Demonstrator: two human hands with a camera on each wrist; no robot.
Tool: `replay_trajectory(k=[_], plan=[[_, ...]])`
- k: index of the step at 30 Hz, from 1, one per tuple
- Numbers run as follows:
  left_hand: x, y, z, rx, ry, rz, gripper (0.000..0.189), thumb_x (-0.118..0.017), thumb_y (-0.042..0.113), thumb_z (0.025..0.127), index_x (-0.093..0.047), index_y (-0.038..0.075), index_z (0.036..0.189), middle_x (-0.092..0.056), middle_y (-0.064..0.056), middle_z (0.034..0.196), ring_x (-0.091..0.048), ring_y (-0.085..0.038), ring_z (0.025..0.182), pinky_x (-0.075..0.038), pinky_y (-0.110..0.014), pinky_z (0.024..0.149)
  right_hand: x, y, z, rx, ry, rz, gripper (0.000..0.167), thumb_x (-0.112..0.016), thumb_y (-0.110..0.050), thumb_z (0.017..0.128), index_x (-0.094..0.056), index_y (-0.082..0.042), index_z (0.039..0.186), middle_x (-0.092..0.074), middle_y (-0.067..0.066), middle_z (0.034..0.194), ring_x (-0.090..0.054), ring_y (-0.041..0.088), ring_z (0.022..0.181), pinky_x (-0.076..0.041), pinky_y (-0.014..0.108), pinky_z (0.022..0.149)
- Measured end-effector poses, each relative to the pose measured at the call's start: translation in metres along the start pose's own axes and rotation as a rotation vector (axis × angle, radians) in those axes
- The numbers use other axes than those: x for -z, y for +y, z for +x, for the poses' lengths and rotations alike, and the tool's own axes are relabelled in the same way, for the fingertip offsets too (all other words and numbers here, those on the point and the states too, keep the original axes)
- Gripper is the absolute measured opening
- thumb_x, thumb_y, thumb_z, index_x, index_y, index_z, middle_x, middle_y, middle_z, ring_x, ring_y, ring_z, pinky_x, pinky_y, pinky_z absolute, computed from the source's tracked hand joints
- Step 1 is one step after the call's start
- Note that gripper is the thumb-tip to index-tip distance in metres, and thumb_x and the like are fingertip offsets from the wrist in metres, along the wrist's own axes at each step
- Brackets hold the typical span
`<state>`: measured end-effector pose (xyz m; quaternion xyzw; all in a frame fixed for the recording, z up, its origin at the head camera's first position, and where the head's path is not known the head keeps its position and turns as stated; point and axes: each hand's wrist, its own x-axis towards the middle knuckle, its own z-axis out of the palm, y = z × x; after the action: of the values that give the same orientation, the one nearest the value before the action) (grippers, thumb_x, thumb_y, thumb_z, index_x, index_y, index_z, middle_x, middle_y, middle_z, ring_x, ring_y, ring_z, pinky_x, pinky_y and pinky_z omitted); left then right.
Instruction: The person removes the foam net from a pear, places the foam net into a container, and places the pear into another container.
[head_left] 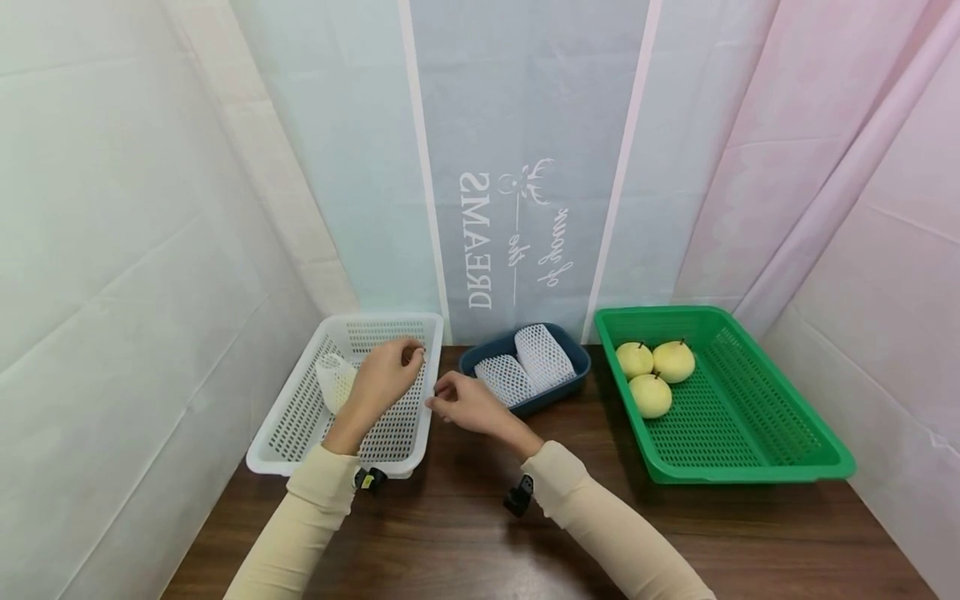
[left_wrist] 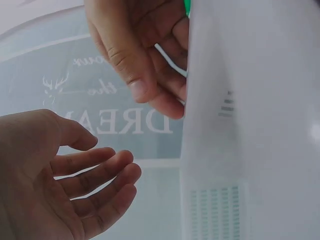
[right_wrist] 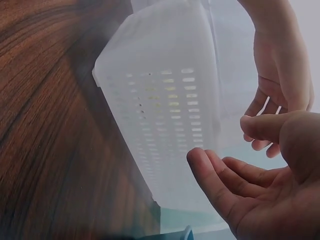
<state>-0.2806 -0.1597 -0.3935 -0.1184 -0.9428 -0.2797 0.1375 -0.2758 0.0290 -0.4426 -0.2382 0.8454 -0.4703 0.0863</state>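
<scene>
My left hand (head_left: pixel 386 372) hovers over the white basket (head_left: pixel 382 317), its fingers loosely bent and holding nothing. Inside that basket lies a pale yellow pear in a white foam net (head_left: pixel 336 382), partly covered by my left arm. Just beside the basket's right rim is my right hand (head_left: pixel 471 403), with relaxed fingers and nothing between them. The right wrist view shows the right hand's thumb and fingers (right_wrist: pixel 260 185) spread apart. To the right sits a dark blue tray (head_left: pixel 551 398) with white foam nets (head_left: pixel 542 357) in it.
At the right stands a green basket (head_left: pixel 720 417) with three yellow pears (head_left: pixel 650 396) in its left part. All the containers rest on a dark wooden table (head_left: pixel 465 525). Fabric curtains (head_left: pixel 525 100) rise behind and at both sides.
</scene>
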Motion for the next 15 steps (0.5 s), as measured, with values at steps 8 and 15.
replay_trajectory(k=[8,15], plan=[[0.011,-0.008,0.003,0.026,-0.010,0.003,0.031,-0.057,0.023,0.108,-0.076,0.003,0.122,-0.079,-0.014,0.109,-0.074,-0.028,0.094,-0.060,-0.047,0.082,-0.006,-0.003,0.003,-0.055,0.029,0.038,0.039,-0.067,-0.029,0.105,-0.063,0.002,0.127,-0.077,0.010,0.102,-0.078,0.029,0.086,-0.058,0.029,0.068],[0.019,-0.023,0.010,0.059,-0.028,0.032,0.034,-0.055,0.024,0.108,-0.074,0.002,0.125,-0.078,-0.017,0.115,-0.074,-0.033,0.101,-0.059,-0.051,0.087,-0.009,-0.001,0.008,-0.110,0.039,0.065,0.044,-0.068,-0.030,0.105,-0.059,0.004,0.132,-0.077,0.014,0.105,-0.078,0.027,0.086,-0.062,0.032,0.072]])
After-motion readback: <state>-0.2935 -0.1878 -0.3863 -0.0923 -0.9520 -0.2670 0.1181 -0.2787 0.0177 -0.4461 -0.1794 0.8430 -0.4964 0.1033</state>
